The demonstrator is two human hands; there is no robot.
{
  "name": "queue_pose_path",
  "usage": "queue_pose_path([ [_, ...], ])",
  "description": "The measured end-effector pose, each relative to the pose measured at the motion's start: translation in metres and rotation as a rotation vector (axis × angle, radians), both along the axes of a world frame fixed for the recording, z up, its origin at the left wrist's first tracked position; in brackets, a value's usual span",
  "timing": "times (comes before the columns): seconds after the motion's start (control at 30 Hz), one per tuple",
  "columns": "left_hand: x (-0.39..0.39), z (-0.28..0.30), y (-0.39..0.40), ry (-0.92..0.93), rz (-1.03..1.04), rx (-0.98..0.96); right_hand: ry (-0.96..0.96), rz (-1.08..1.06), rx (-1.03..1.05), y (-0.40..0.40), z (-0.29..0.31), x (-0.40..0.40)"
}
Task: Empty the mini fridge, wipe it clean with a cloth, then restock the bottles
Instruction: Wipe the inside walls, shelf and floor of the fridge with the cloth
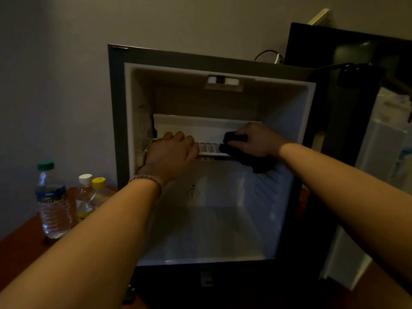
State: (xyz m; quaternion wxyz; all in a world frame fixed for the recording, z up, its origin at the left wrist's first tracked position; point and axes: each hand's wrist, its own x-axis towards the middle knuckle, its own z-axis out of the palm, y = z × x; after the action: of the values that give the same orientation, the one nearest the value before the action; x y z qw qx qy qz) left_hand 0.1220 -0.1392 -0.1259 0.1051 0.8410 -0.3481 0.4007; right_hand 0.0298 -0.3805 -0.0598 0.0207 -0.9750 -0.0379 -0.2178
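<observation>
Open mini fridge: left hand grasps the wire shelf; at 3 o'clock, right hand clenches a dark cloth. At 9 o'clock, three bottles, labels seemingly unreadable.

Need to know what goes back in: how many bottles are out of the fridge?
3, all left of the fridge: green-capped bottle, white-capped bottle, yellow-capped bottle. The left arm may hide others.

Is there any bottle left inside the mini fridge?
No, the mini fridge interior holds only its wire shelf, and the three bottles stand outside on the surface to its left.
</observation>
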Motion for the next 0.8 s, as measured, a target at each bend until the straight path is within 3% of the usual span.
queue_pose_path([
  [0.17,0.000,0.001,0.001,0.012,0.013,0.014,0.053,-0.056,-0.137,0.001,0.007,-0.021],
  [0.57,0.004,-0.003,-0.001,-0.031,0.019,-0.003,-0.122,-0.100,0.042,-0.009,-0.008,0.021],
  [0.8,0.003,-0.003,-0.001,-0.039,0.031,0.006,-0.075,-0.122,0.064,-0.002,-0.005,0.010],
])
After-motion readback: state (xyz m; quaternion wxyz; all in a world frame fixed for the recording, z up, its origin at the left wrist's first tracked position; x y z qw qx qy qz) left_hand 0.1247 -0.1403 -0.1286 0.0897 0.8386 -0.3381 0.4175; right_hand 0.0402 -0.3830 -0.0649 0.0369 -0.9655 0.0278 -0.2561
